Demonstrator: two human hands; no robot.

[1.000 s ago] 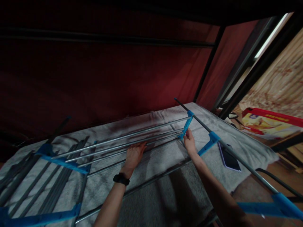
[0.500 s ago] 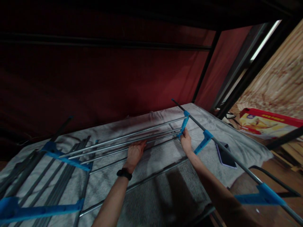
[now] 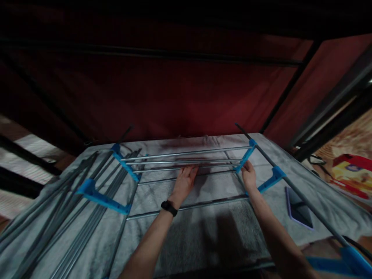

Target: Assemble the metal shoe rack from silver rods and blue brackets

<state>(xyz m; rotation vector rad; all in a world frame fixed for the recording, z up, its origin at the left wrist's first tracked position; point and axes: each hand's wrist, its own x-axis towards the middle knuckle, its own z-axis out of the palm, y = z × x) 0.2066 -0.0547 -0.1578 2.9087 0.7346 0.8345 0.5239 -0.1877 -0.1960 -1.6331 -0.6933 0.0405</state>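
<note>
A rack frame of grey metal tubes and blue plastic brackets lies over a light grey blanket (image 3: 221, 232). My left hand (image 3: 185, 181), with a black band on its wrist, has its fingers curled over a metal tube (image 3: 158, 169) in the far group of parallel tubes. The fingertips are partly out of sight behind it. At the right end of those tubes, my right hand (image 3: 249, 176) grips the lower end of a blue bracket (image 3: 246, 155). Another blue bracket (image 3: 125, 164) carries the tubes' left ends. A nearer blue bracket (image 3: 273, 179) sits beside my right forearm.
Several loose grey tubes (image 3: 84, 228) lie on the blanket at left. A phone (image 3: 299, 208) rests on the right, near a long side tube (image 3: 308, 205). Dark bed-frame posts (image 3: 285, 93) and a red wall covering (image 3: 180, 100) stand behind. A red-yellow box (image 3: 353, 174) is at far right.
My view has turned left, so the rack and both hands appear further right. More loose tubes show at left. Both hands keep their places on the tube and the bracket.
</note>
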